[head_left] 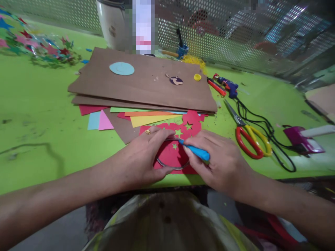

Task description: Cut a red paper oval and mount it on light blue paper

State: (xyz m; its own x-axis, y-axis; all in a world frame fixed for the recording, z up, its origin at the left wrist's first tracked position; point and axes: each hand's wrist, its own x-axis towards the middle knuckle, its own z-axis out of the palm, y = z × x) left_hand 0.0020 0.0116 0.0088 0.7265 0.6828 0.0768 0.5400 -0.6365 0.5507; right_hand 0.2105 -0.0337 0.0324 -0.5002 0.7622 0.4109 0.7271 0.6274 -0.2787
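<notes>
A thin round ring (163, 165) lies flat on a sheet of red paper (192, 169) that has star-shaped holes cut in it. My left hand (142, 157) grips the ring's left side, thumb at the near edge and fingers at the far edge. In my right hand (217, 157) is a blue pen (197, 151), tilted, its tip at the ring's upper right edge. The exact point of contact is too small to make out. One star hole shows inside the ring, others beyond it.
Folded brown paper (146, 83) lies behind, bearing a light blue paper oval (121, 68). Coloured sheets (149, 120) stick out beneath it. Scissors (248, 136), a glue gun (229, 85) and its black cord are right. Paper stars (51, 47) lie far left; a white pot (112, 26) stands behind.
</notes>
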